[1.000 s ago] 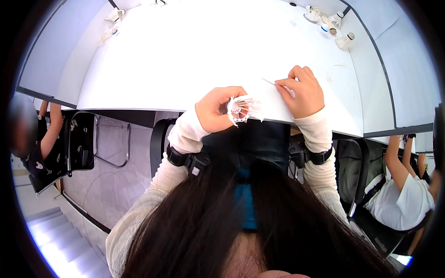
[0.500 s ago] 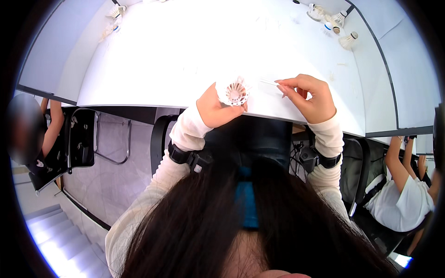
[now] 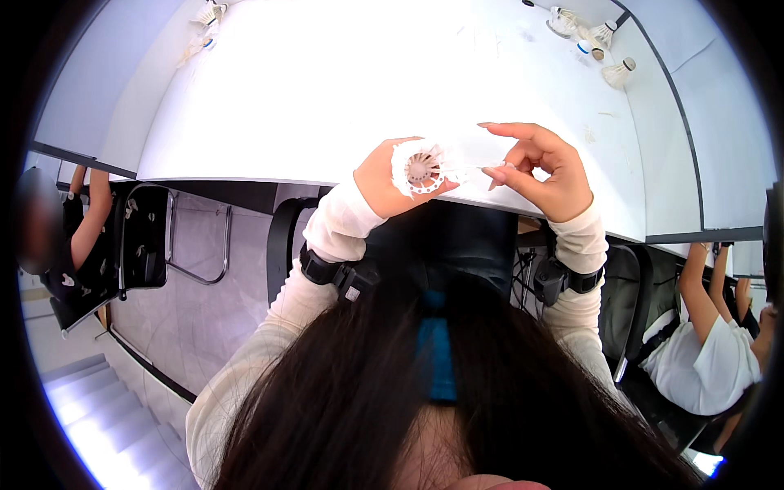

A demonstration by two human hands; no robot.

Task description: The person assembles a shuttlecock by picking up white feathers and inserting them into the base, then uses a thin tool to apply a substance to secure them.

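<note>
A white shuttlecock [image 3: 422,168] sits in my left hand [image 3: 382,184], which is closed around it. Its open skirt faces up, so the ribs and the ring of holes show, with ragged feather bits at the rim. Right beside it, my right hand [image 3: 554,178] pinches a thin white feather shaft [image 3: 472,168] between thumb and a finger, with the index finger raised. The shaft points at the shuttlecock's right side; against the white table I cannot tell whether they touch.
A white table [image 3: 278,106] lies under my hands, with low partitions at both sides. Several shuttlecocks [image 3: 618,73] stand at the far right, and more worn ones [image 3: 210,13] at the far left. Small feather scraps [image 3: 590,133] lie about. Other people sit on both sides.
My left hand has moved slightly right and tilted the shuttlecock's opening. The right hand's index finger has lifted, and the shaft now reaches toward the shuttlecock.
</note>
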